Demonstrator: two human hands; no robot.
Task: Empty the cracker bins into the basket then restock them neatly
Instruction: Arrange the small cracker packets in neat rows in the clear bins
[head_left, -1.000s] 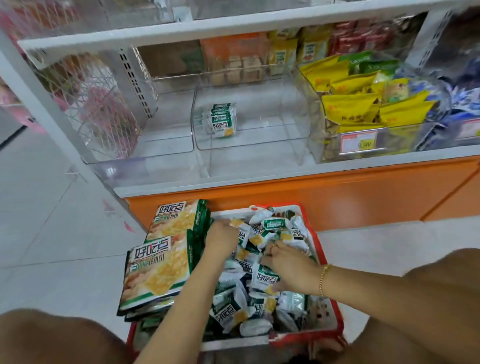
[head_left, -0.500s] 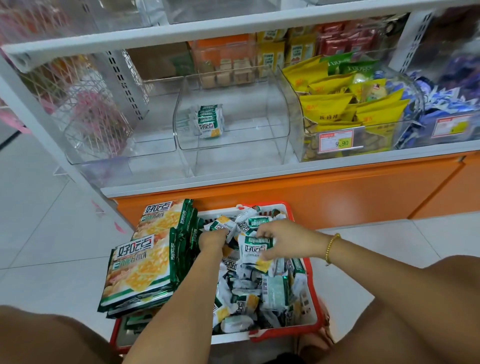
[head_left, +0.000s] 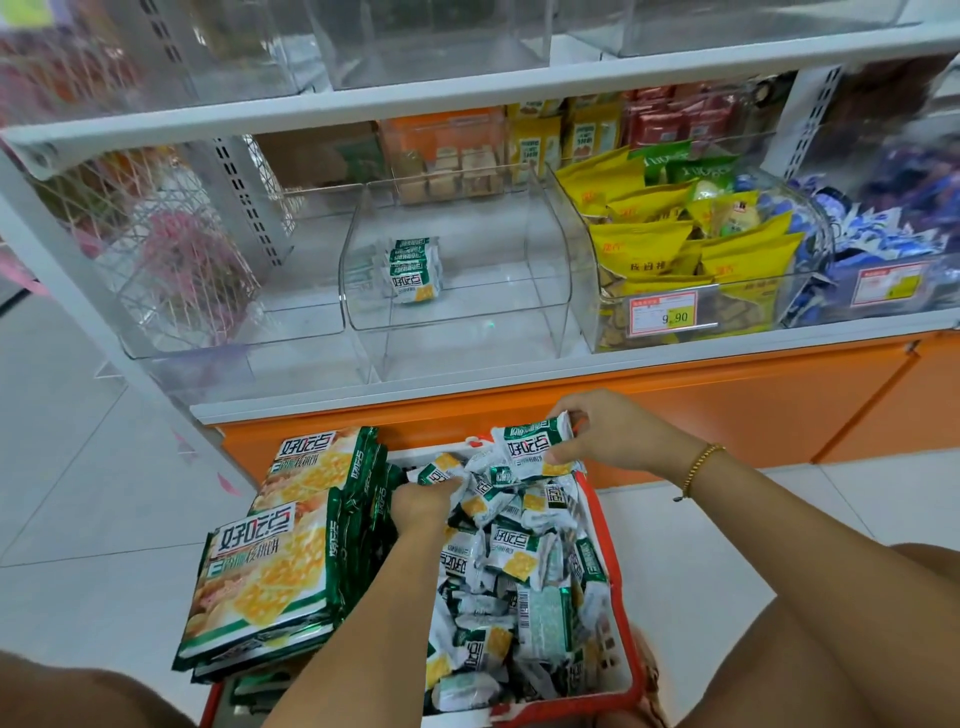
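Head view: wide-angle, forward-down; basket (head_left: 627, 654) close below, shelf (head_left: 519, 375) just beyond.

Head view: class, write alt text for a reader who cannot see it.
A person's right grip pinches a small cracker packet over a red basket heaped with such packets; left grip reaches into the heap. Large cracker bags are stacked at the basket's left, and a clear shelf bin behind holds a few packets.
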